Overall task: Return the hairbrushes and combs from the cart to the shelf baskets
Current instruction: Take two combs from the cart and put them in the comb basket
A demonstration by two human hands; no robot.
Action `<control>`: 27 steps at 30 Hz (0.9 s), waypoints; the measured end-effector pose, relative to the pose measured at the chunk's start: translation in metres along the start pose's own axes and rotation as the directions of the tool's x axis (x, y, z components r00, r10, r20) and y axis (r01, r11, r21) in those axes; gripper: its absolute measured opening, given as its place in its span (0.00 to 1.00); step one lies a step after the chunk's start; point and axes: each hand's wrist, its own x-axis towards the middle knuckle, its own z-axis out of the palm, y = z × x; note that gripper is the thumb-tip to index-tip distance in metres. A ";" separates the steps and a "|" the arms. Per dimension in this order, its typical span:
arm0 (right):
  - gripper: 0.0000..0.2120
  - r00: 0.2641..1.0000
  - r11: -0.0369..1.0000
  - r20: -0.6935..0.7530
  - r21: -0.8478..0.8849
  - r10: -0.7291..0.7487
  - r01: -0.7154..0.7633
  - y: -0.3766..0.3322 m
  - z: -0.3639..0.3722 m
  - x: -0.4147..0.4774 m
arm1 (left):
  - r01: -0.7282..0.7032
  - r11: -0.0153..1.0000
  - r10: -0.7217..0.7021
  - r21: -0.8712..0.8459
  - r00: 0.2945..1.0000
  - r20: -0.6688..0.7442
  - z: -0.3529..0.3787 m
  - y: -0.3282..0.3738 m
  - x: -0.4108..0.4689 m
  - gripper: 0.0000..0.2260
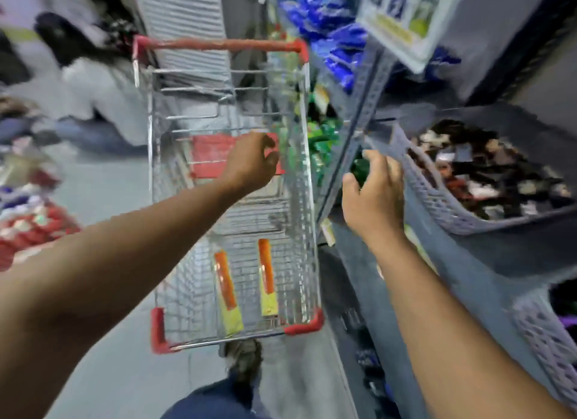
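Hands over cart and shelf.
Two orange packaged combs (pixel 246 281) lie in the cart (pixel 307 231) nearest me; left hand (pixel 249 162) curls loosely, empty, above it; right hand (pixel 374 190) grips something green beside the shelf basket (pixel 437 206).

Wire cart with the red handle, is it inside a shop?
Most likely a shop aisle. The silver wire cart holds two orange-and-yellow packaged items, a grey perforated plastic basket of mixed goods sits on the shelving, and blue packets hang above.
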 end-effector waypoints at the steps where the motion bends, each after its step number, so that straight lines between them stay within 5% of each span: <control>1: 0.22 0.999 1.000 0.053 -0.004 -0.001 0.001 -0.004 0.020 0.002 | 0.082 0.997 -0.081 -0.014 0.997 0.010 0.002 -0.023 -0.002 0.14; 6: 0.25 0.948 0.998 0.314 -0.049 0.059 -0.045 -0.010 0.116 0.005 | 0.438 0.898 -0.433 -0.040 0.897 0.090 0.030 -0.117 -0.022 0.16; 9: 0.24 0.868 0.987 0.469 -0.095 0.162 -0.133 0.004 0.166 0.003 | 0.632 0.772 -0.614 -0.072 0.770 0.175 0.058 -0.157 -0.040 0.15; 12: 0.19 0.649 0.932 0.683 -0.141 0.335 -0.333 0.028 0.216 -0.003 | 0.766 0.643 -0.737 0.009 0.615 0.282 0.092 -0.195 -0.063 0.13; 15: 0.18 0.448 0.874 0.764 -0.315 0.465 -0.369 0.065 0.263 -0.017 | 0.839 0.533 -0.808 0.110 0.465 0.362 0.127 -0.219 -0.089 0.13; 20: 0.17 0.384 0.805 0.717 -0.438 0.581 -0.400 0.110 0.313 -0.048 | 0.864 0.457 -0.849 0.211 0.352 0.394 0.176 -0.244 -0.119 0.18; 27: 0.20 0.379 0.716 0.611 -0.539 0.695 -0.445 0.145 0.355 -0.068 | 0.868 0.439 -0.863 0.231 0.336 0.377 0.207 -0.261 -0.130 0.18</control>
